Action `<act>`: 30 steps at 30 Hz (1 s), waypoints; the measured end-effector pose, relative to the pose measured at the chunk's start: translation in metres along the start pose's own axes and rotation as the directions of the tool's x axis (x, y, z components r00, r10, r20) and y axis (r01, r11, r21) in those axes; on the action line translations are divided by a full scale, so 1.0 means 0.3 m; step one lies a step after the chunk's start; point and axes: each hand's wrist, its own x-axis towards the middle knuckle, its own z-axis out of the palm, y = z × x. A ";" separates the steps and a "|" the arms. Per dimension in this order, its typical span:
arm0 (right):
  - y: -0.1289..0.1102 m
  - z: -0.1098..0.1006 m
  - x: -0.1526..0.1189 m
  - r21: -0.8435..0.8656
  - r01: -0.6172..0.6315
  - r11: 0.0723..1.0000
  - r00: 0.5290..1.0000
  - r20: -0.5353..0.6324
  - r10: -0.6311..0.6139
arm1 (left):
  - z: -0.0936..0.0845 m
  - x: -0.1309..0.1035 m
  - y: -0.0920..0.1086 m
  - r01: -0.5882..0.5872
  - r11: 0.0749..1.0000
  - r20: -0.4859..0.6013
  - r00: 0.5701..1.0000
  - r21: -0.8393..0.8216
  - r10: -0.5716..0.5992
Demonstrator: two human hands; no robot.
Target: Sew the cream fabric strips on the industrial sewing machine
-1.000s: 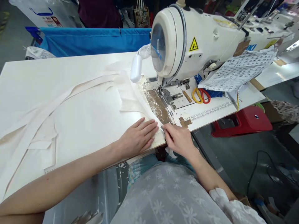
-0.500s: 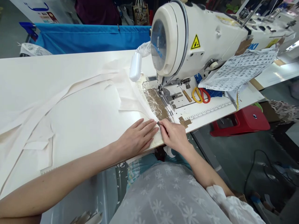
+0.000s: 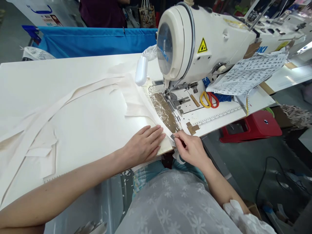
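Observation:
A long strip of white fabric (image 3: 146, 100) curves across the white table and runs down to the front edge beside the sewing machine (image 3: 204, 42). My left hand (image 3: 146, 143) lies flat with its fingers spread, the fingertips on the fabric's lower part. Just right of it, my right hand (image 3: 188, 146) pinches a small dark piece (image 3: 173, 137) at the fabric's end, near the table edge. Brown tape under clear film (image 3: 163, 112) covers the surface between the fabric and the needle area.
Scissors with yellow and red handles (image 3: 209, 99) lie right of the machine's needle area, near a ruler (image 3: 219, 116). A red stool (image 3: 253, 126) stands at the right. Behind the table hang blue cloth (image 3: 97, 40) and, farther back, a person in dark clothing (image 3: 102, 13).
My right hand has moved right and slightly down, with the small dark piece and the fabric's end. My left hand has stayed nearly in place.

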 end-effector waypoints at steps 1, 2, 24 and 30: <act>0.001 0.007 0.004 0.024 -0.015 1.000 1.000 -0.017 0.015 | -0.001 0.000 0.000 -0.002 1.000 0.009 1.000 -0.002 0.002; 0.002 0.014 0.007 0.037 -0.023 0.999 0.999 -0.029 0.024 | -0.002 -0.001 0.001 -0.006 1.000 0.019 1.000 -0.004 0.006; -0.028 0.048 0.100 -0.034 0.029 0.999 1.000 -0.006 -0.029 | 0.009 -0.010 0.012 -0.014 1.000 0.032 0.999 0.000 0.014; -0.035 0.064 0.115 -0.073 0.030 0.997 0.999 0.018 -0.029 | 0.016 -0.011 0.014 -0.003 1.000 0.028 1.000 -0.005 0.003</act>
